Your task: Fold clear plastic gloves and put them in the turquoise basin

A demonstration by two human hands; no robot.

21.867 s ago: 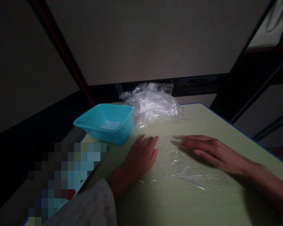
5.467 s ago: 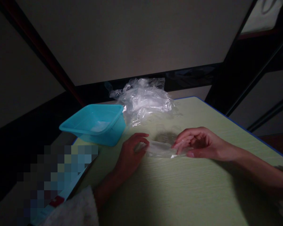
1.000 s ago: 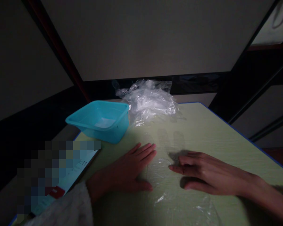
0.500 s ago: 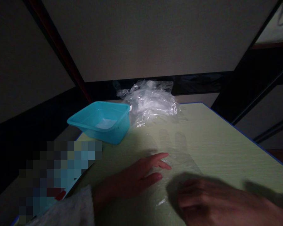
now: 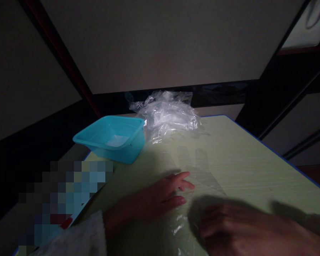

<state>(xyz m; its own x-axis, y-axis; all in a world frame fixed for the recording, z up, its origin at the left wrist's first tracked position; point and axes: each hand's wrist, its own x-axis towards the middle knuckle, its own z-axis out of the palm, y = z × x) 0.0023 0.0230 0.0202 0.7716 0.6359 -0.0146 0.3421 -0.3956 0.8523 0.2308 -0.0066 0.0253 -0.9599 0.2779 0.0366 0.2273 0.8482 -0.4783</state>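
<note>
A thin clear disposable plastic glove [image 5: 201, 174] lies flat on the pale green table, its finger shapes pointing away from me. Over its near part is my left hand [image 5: 166, 192], with fingers stretched out and the thumb apart. To the right my right hand [image 5: 240, 227] is curled, knuckles up; its fingertips are turned under, and whatever they may hold is hidden. Shiny clear plastic creases show between and below the two hands.
At the far edge of the table [image 5: 245, 167] sits a crumpled heap of clear plastic [image 5: 173, 117]. A turquoise plastic basin [image 5: 117, 149] with something whitish inside stands left of it. A blurred-out flat item lies at the left edge. A wall panel rises behind.
My left hand has shifted slightly right relative to the table, and the shiny plastic creases below it show more. The right hand stays curled. The whole view has shifted a little.
</note>
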